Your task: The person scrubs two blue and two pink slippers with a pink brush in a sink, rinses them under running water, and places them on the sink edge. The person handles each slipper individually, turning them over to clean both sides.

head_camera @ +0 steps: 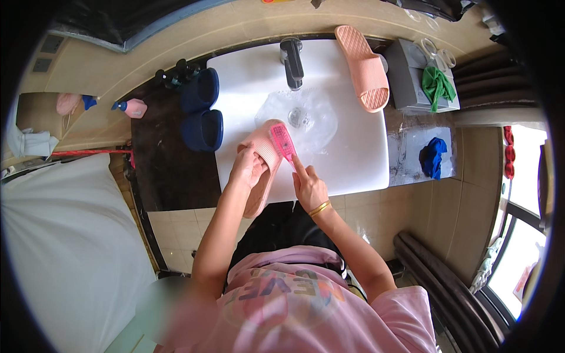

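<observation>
My left hand (248,167) grips a pink slide slipper (260,187) by its ribbed strap, partly inside the foot opening. The slipper is tilted over the front left of a white washbasin (357,163), its toe end towards the drain (295,117). In my right hand (311,187) is the handle of a pink scrubbing brush (282,140). The brush head lies against the right side of the strap; my hand hides part of the handle. Soapy water (320,125) stands around the drain. A matching pink slipper (363,66) rests on the basin's back right rim.
A dark faucet (292,64) rises at the basin's back. Two dark blue slippers (202,131) sit along its left edge, near a pink pump bottle (133,108). To the right are a grey box (404,84) with a green cloth (438,86) and a blue cloth (433,157).
</observation>
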Available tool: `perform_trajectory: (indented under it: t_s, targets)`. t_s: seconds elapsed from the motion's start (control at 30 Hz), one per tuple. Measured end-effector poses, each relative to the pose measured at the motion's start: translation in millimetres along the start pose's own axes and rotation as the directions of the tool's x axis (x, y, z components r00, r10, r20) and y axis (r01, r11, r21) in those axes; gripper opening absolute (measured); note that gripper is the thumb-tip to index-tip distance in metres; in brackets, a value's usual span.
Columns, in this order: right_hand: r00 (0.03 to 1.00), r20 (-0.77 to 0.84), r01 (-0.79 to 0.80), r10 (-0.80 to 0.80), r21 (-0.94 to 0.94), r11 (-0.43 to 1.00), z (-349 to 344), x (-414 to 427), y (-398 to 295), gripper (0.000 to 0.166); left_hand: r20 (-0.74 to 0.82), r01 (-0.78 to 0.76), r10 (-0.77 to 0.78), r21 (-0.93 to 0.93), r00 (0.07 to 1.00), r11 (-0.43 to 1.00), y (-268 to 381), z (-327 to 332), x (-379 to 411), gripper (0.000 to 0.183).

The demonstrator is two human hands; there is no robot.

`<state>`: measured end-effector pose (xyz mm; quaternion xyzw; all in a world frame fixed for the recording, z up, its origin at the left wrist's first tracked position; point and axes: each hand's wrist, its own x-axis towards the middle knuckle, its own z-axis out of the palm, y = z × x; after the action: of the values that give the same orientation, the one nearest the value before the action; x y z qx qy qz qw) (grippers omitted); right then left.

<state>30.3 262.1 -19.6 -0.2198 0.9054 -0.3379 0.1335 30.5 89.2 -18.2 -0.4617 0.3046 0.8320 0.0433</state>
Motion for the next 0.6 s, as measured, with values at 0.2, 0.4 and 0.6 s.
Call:
perform_trajectory:
  t_s: [0.2, 0.4, 0.6]
  targets:
    - [0.962, -0.169, -0.239, 0.216, -0.132, 0.962, 0, 51, 51, 0.042, 0.01, -0.035, 0.034, 0.16, 0.999, 0.987, 7, -6, -5, 0.04]
    - [0.989, 0.02, -0.148, 0.149, -0.031, 0.988, 7, 26, 56, 0.037, -0.03, -0.046, 0.048, 0.06, 0.998, 0.997, -15, -10, 10, 0.041]
    - [0.994, 0.103, -0.03, 0.023, 0.072, 0.997, -11, -23, -11, 0.043, 0.16, -0.023, 0.05, -0.166, 0.986, 0.986, -24, -4, 16, 0.047]
